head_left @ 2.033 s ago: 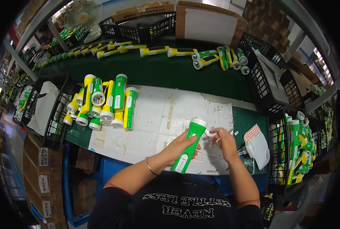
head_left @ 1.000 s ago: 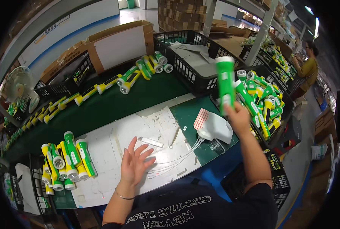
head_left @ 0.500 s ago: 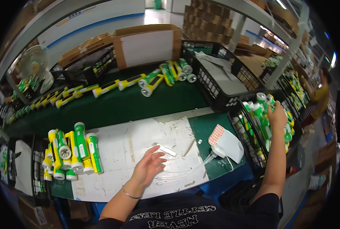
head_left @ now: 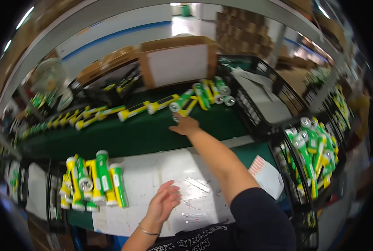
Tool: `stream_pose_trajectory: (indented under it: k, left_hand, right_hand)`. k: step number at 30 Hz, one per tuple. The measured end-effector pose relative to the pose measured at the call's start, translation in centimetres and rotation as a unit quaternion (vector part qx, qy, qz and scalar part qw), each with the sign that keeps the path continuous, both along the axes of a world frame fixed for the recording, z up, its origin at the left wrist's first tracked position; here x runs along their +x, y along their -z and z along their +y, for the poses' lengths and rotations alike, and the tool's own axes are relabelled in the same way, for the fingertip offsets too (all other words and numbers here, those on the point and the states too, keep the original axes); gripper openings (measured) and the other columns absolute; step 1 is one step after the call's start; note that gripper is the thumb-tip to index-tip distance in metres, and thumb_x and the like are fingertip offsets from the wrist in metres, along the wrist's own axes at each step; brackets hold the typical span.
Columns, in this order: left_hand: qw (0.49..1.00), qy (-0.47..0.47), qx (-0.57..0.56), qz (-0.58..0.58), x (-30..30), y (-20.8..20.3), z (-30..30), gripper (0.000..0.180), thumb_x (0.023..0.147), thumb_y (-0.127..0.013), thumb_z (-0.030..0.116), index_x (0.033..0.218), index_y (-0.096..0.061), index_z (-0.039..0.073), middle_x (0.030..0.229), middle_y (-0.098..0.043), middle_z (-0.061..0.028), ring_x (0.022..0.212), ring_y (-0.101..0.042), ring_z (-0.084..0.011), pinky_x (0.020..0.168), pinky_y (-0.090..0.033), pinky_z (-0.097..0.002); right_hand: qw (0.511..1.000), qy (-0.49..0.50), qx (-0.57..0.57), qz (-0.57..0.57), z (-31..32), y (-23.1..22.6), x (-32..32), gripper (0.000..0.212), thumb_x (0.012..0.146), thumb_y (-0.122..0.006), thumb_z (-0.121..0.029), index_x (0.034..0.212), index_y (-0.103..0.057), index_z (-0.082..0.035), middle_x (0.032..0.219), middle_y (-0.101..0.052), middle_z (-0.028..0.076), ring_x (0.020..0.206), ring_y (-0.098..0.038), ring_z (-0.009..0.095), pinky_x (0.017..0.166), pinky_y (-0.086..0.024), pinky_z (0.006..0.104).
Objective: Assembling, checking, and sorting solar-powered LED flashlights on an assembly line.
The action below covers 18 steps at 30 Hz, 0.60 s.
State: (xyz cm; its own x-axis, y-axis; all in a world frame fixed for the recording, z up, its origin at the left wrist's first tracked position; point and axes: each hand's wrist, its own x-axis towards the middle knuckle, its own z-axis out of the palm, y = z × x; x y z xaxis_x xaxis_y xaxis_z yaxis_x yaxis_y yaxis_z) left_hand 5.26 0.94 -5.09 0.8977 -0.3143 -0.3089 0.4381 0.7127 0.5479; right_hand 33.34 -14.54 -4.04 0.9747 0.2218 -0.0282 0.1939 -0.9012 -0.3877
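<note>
My right hand (head_left: 187,125) reaches forward over the green conveyor belt (head_left: 153,138). Its visible fingers are spread around the lens end of a yellow-and-green flashlight (head_left: 189,105); some are hidden and slightly blurred, and no firm grip shows. Other flashlights lie against this one, among them a green one (head_left: 201,97). Above the white board (head_left: 144,184) on the table, my left hand (head_left: 164,202) hovers with loosely bent fingers apart and nothing in them. To its left, several green and yellow flashlights (head_left: 93,180) are stacked in a pile.
At the right stands a black crate (head_left: 293,178) heaped with flashlights (head_left: 316,150). Another black crate (head_left: 253,113) with grey sheets sits behind it. A cardboard box (head_left: 178,67) rises beyond the belt. A white sheet (head_left: 270,180) and thin white cables (head_left: 194,207) lie on the table.
My right hand has left the crate of flashlights at the right and swung left and forward to the flashlights on the belt. My left hand stays over the board. The view has shifted.
</note>
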Motion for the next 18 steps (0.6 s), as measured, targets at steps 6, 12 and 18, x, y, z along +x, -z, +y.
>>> stream_pose_trajectory:
  k: [6, 12, 18]
  left_hand:
    - [0.995, -0.053, 0.064, -0.052, 0.8, -0.2, 0.8, 0.04, 0.086, -0.052, 0.015, 0.124, -0.042, 0.006, 0.11, -0.054, -0.0122, 0.089, -0.054, -0.0211, 0.076, -0.046, -0.0308]
    - [0.504, -0.15, 0.735, -0.429, 2.0, -4.2, -2.0, 0.076, 0.061, -0.073, 0.011, 0.127, -0.036, 0.002, 0.128, -0.035, -0.0215, 0.12, -0.033, -0.0387, 0.102, -0.028, -0.0444]
    - [0.621, -0.103, 0.614, -0.476, 0.1, -3.0, -3.7, 0.076, 0.063, -0.073, 0.013, 0.125, -0.031, 0.005, 0.123, -0.033, -0.0197, 0.109, -0.042, -0.0334, 0.095, -0.035, -0.0433]
  right_hand:
    - [0.989, -0.036, 0.126, 0.062, -1.7, -2.6, -4.8, 0.058, 0.073, -0.064, -0.044, 0.123, -0.044, -0.024, 0.107, -0.06, 0.014, 0.101, -0.056, 0.033, 0.084, -0.046, 0.0386]
    - [0.941, -0.212, 0.263, 0.004, -8.1, -9.5, -18.2, 0.058, 0.073, -0.066, -0.033, 0.122, -0.04, -0.016, 0.085, -0.063, 0.013, 0.073, -0.062, 0.03, 0.066, -0.048, 0.0377]
    - [0.895, -0.217, 0.374, 0.108, -8.8, -10.4, -26.1, 0.055, 0.077, -0.064, -0.035, 0.123, -0.039, -0.016, 0.081, -0.063, 0.012, 0.068, -0.063, 0.027, 0.063, -0.048, 0.0352]
